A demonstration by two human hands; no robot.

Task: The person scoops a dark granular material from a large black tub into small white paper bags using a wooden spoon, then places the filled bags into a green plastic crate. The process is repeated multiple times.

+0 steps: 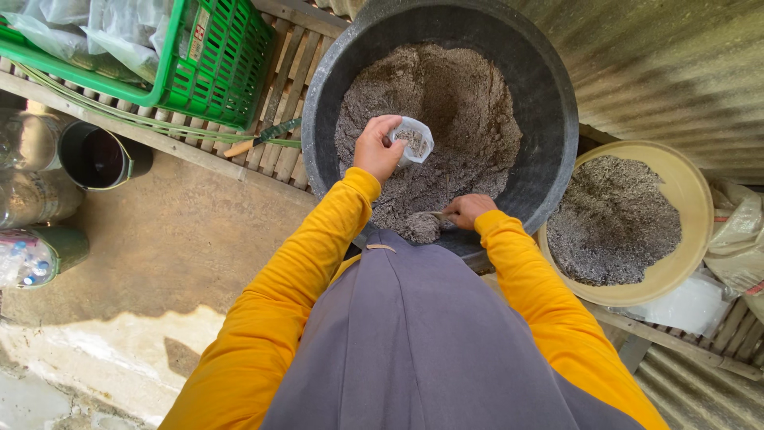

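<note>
- 2 hands work inside the big black tub (557,119), which holds a mound of grey-brown soil mix (446,103).
- Our left hand (376,148) is clenched on a small clear plastic bag (414,141), mouth open and some mix already inside; the bag sits just right of the fingers, above the mound's middle.
- Our right hand (469,209) grips a small scoop (436,216) at the tub's near rim, its blade sunk in the mix; we cannot make out its shape.
- The scoop's long axis runs left from the right hand; the bag lies up and to the left of it, nearer the left hand.
- 1 tan basin (692,191) with more mix stands just right of the tub.
- 1 green plastic crate (223,72), far left on the slats, holds clear bags and carries a small white-and-red label on its wall.
- Near the left edge stand a dark cup (99,155) and clear bottles (28,199).
</note>
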